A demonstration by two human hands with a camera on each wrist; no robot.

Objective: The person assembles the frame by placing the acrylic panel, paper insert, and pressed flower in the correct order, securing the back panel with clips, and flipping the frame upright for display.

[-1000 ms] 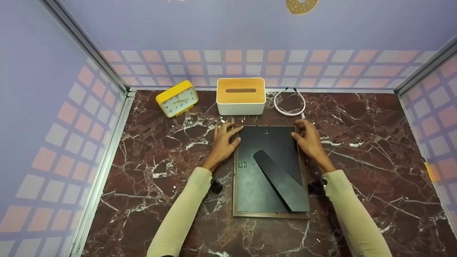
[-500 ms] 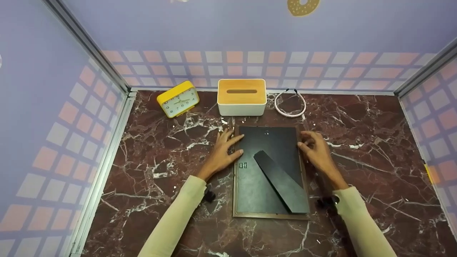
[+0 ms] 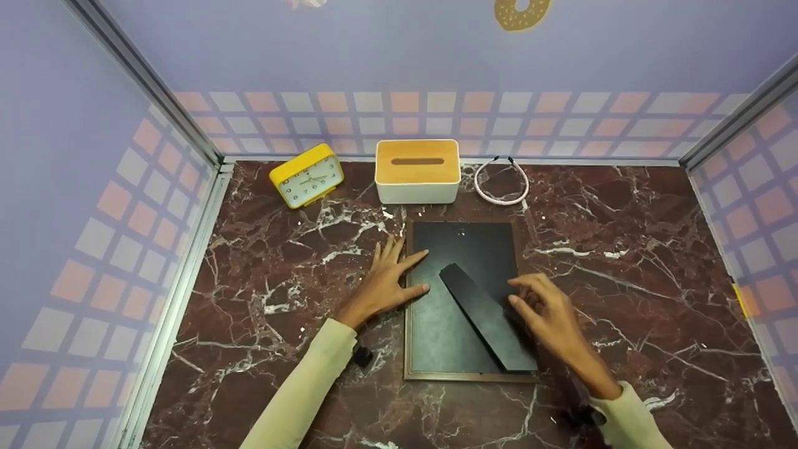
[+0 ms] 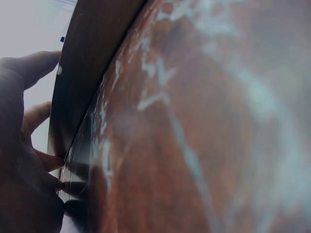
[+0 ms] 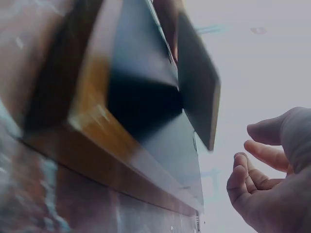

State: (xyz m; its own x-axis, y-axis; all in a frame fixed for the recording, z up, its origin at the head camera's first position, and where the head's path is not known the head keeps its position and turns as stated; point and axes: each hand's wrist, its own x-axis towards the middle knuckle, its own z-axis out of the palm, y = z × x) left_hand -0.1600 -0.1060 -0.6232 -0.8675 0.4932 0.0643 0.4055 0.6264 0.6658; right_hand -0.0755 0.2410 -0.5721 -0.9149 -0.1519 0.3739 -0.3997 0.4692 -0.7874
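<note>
A picture frame (image 3: 449, 337) lies face down on the marble-patterned table, its black back up and its brown rim showing. The stand leg (image 3: 483, 318) slants across the back toward the lower right corner and is tilted out from it in the right wrist view. My left hand (image 3: 380, 284) rests at the frame's left edge with fingers spread, thumb and forefinger reaching over the rim. In the left wrist view, fingertips lie along the frame's side (image 4: 80, 68). My right hand (image 3: 552, 312) hovers by the right edge beside the leg, fingers loosely bent, holding nothing.
Along the back of the table stand a yellow alarm clock (image 3: 307, 176) and a white tissue box (image 3: 418, 171) with a wooden lid. A pale headband (image 3: 502, 181) lies to the box's right. Walls enclose the table at the back and both sides.
Both hands have slid from the frame's upper corners toward me. The right hand has left the right rim and come down beside the stand leg. The frame stays in place.
</note>
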